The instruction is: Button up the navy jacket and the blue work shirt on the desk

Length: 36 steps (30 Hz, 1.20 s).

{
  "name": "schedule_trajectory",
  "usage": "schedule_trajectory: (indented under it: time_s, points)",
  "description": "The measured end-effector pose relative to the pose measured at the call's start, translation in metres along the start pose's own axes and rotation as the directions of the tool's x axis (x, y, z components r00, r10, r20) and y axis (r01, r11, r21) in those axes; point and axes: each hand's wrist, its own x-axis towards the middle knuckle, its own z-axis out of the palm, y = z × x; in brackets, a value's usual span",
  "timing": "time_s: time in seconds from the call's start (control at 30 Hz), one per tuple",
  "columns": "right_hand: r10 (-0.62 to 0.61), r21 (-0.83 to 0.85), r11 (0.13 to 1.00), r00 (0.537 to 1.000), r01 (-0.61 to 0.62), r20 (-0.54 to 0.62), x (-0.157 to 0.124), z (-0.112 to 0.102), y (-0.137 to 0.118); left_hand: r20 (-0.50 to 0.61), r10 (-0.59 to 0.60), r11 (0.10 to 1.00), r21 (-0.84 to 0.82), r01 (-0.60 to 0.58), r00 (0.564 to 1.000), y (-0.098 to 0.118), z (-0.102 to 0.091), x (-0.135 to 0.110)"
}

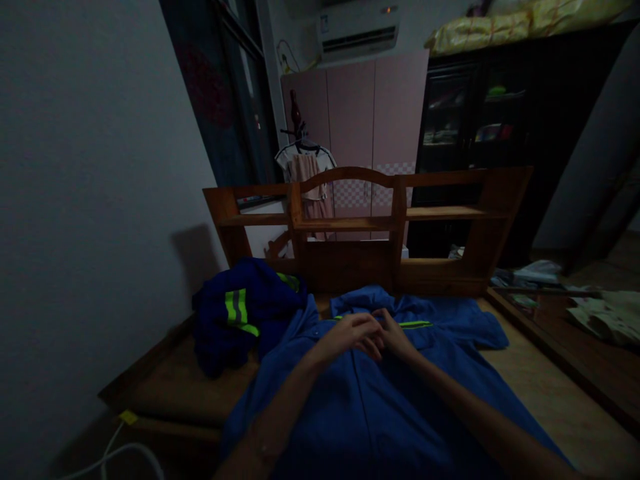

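A blue work shirt [380, 407] with yellow-green reflective strips lies spread flat on a wooden bed, collar towards the headboard. Both my hands meet on its front placket just below the collar. My left hand [353, 333] has its fingers curled and pinched on the fabric there. My right hand [393, 332] touches it from the right, fingers also bent onto the placket. What exactly the fingertips grip is too dark and small to make out.
A crumpled dark blue garment [240, 313] with reflective stripes lies at the left. A wooden headboard shelf [360, 223] stands behind. Beyond are a pink wardrobe [375, 120], a dark cabinet [475, 127] and hanging clothes [305, 167]. A white cable [117, 453] runs bottom left.
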Motion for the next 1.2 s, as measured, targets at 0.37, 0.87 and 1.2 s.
schedule_trajectory:
  time_s: [0.37,0.87,1.2]
  points:
    - [0.004,0.208,0.978,1.000,-0.006,0.012,-0.001,-0.002,0.011,-0.345,0.117,0.911,0.410,0.037,0.931,-0.079,-0.037,0.071]
    - [-0.004,0.248,0.969,0.997,-0.014,0.074,0.000,-0.001,0.011,-0.165,-0.088,0.996,-0.029,0.085,0.982,-0.074,-0.041,0.073]
    - [-0.223,-0.076,0.973,0.973,0.218,-0.059,-0.007,-0.004,-0.013,-0.057,-0.080,0.987,-0.143,0.071,0.995,-0.075,-0.034,0.067]
